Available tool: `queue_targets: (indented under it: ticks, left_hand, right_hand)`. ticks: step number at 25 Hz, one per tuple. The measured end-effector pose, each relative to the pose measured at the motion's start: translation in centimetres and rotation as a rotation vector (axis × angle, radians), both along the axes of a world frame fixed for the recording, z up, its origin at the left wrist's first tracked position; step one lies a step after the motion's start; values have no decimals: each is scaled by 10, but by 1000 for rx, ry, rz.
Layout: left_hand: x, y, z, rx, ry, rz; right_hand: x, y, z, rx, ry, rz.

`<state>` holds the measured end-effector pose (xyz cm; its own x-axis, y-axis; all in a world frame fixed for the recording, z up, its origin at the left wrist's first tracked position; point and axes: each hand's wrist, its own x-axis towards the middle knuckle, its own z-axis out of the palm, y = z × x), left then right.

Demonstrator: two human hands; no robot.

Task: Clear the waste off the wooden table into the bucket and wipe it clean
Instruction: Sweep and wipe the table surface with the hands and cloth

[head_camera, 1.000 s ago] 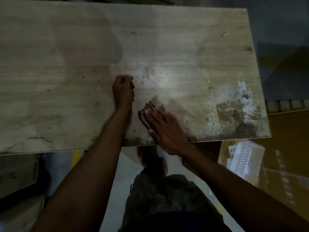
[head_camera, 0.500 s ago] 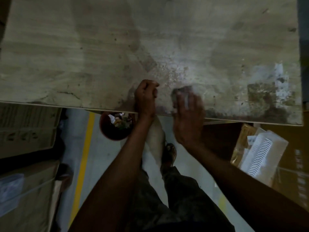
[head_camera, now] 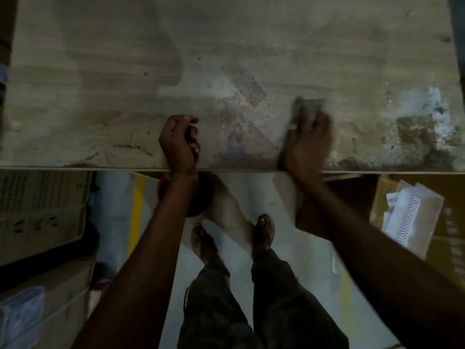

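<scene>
I see the pale, scuffed wooden table filling the upper half of my view, with crumbly dark waste and white flecks lying near its front right edge and finer specks scattered across the middle. My right hand lies flat on the top near the front edge, fingers pressed together over a small dark pad, too blurred for me to name. My left hand rests at the table's edge, curled into a loose fist; I cannot tell whether it holds anything. Directly below that wrist, on the light floor, sits the round dark red bucket, mostly hidden by my forearm. A cardboard box at left carries printed lines I cannot read. At right, white papers with a spiral binding lie on brown cardboard. My sandalled feet stand between.
</scene>
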<state>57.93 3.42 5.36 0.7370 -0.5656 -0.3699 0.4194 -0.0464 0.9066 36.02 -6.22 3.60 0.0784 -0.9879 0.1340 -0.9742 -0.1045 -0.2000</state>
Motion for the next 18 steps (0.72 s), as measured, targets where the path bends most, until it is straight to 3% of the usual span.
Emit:
queue_targets:
  ticks: [3, 6, 8, 11, 12, 13, 14, 16, 18]
  left_hand:
    - [27, 9, 12, -33, -86, 85]
    - [56, 12, 21, -15, -256, 96]
    - [78, 17, 15, 16, -280, 90]
    - [106, 37, 5, 66, -374, 89]
    - [114, 46, 3, 77, -399, 109]
    - [122, 55, 2, 88, -409, 151]
    - [131, 62, 1, 95, -396, 216]
    - [148, 78, -5, 102, -335, 391]
    - [166, 96, -7, 83, -324, 525]
  right_hand:
    - [122, 93, -12, 26, -61, 549]
    - [162, 78, -8, 35, -9, 1047]
    - [143, 23, -12, -20, 97, 918]
    - [123, -22, -1, 18, 69, 235]
    - [140, -10, 1, 48, 12, 151]
    - [163, 16, 1, 58, -9, 233]
    - [190, 46, 0, 66, -9, 476]
    - [239, 103, -10, 78, 68, 1138]
    - [304, 101, -9, -24, 76, 1428]
